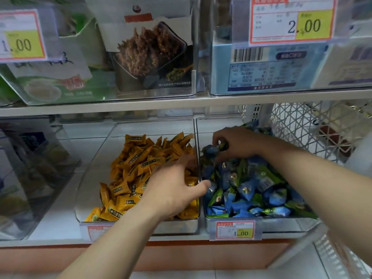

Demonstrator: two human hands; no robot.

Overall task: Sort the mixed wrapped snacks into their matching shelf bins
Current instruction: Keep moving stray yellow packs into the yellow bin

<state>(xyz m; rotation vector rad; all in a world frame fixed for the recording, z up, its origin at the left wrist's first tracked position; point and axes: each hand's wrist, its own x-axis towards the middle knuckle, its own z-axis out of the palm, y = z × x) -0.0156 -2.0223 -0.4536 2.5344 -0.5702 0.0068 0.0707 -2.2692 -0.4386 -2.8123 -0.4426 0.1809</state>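
Observation:
Two clear bins stand side by side on the lower shelf. The left bin (94,178) holds several yellow wrapped snacks (136,158). The right bin (281,224) is filled with blue and green wrapped snacks (251,188). My left hand (173,186) lies over the yellow snacks with fingers spread and fairly straight, its thumb at the wall between the bins; its fingertips are blurred. My right hand (235,143) hovers over the back of the right bin and pinches a blue and green wrapped snack (215,149) in curled fingers.
A white wire basket (314,127) hangs to the right of the bins. Clear bins with boxed goods (153,55) and price tags (291,21) fill the upper shelf. Another clear bin (30,168) stands at the lower left. A price label (235,229) fronts the right bin.

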